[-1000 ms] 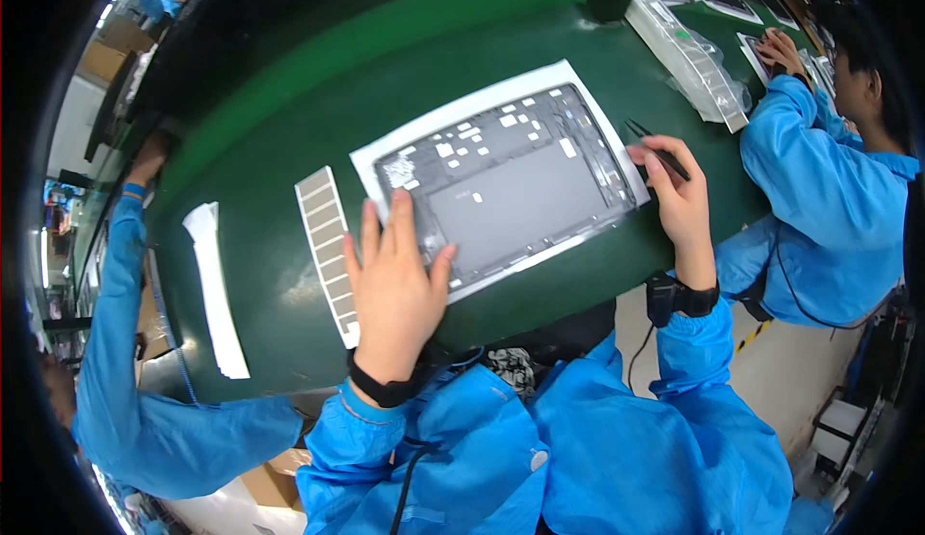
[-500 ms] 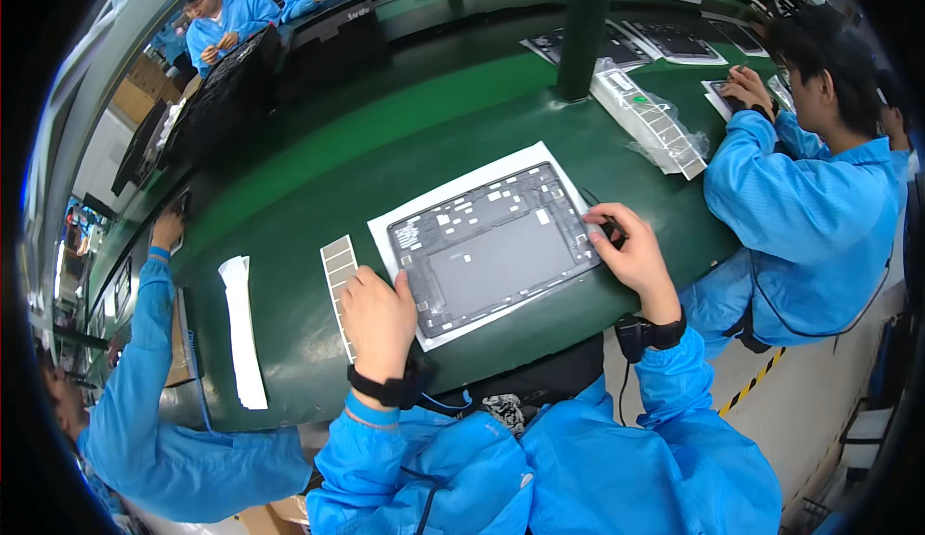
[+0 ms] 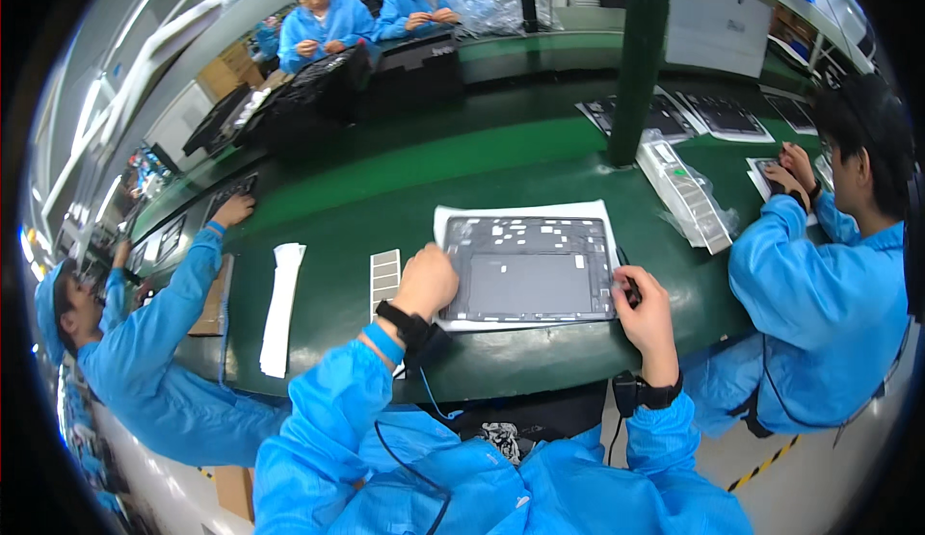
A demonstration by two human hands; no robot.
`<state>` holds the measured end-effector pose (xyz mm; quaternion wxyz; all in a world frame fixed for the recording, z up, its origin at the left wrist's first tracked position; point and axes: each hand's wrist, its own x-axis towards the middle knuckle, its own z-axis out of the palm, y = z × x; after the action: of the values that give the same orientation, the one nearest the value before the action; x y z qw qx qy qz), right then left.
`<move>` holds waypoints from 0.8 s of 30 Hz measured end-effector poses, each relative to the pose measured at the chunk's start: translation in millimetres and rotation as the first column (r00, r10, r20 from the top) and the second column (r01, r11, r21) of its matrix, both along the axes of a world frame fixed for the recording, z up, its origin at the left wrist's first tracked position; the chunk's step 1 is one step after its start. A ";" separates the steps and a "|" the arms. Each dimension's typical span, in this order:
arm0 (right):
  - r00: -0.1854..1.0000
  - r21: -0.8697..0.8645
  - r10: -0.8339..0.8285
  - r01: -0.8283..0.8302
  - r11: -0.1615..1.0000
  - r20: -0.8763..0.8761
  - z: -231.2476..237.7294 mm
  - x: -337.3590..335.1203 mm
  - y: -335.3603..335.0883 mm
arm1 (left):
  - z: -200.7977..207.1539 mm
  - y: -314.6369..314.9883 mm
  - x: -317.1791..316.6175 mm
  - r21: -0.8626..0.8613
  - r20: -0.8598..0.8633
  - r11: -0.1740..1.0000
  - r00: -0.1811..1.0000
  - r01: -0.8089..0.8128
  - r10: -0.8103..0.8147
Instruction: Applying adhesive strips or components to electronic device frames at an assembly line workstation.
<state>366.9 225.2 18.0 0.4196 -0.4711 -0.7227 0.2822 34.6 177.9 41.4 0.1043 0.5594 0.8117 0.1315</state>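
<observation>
In front of me a grey tablet housing (image 3: 536,286), dotted with small white pieces, lies on white sheets (image 3: 445,215). My left hand (image 3: 427,282) is closed at the housing's left edge, fingers curled; anything in them is hidden. Just beyond the right edge, my right hand (image 3: 644,309) is closed on a black slim tool (image 3: 632,292), its thin end pointing away from me. A strip of grey-brown rectangular stickers (image 3: 384,273) lies left of the housing, partly covered by my left hand and wrist.
White paper strips (image 3: 281,309) lie further left on the green table (image 3: 337,208). A bagged stack of sticker strips (image 3: 686,191) lies at the right, near a green post (image 3: 639,63). Co-workers (image 3: 829,208) (image 3: 164,342) sit on both sides; two more face me across the table.
The view has turned and shifted. My left hand has left the sticker strip and curled its fingers by the housing's left edge. My right hand stays beside the right edge with the tool.
</observation>
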 end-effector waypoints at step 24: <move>1.000 -0.017 -0.004 0.004 1.000 0.017 7.9 -1.2 7.8 | -26.4 263.7 -268.1 0.242 -0.402 0.963 0.891 -0.121 0.213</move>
<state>365.6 233.0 25.9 0.4098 -0.4786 -0.7229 0.2835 -233.6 441.6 15.0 -0.1459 0.5103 0.8416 0.1003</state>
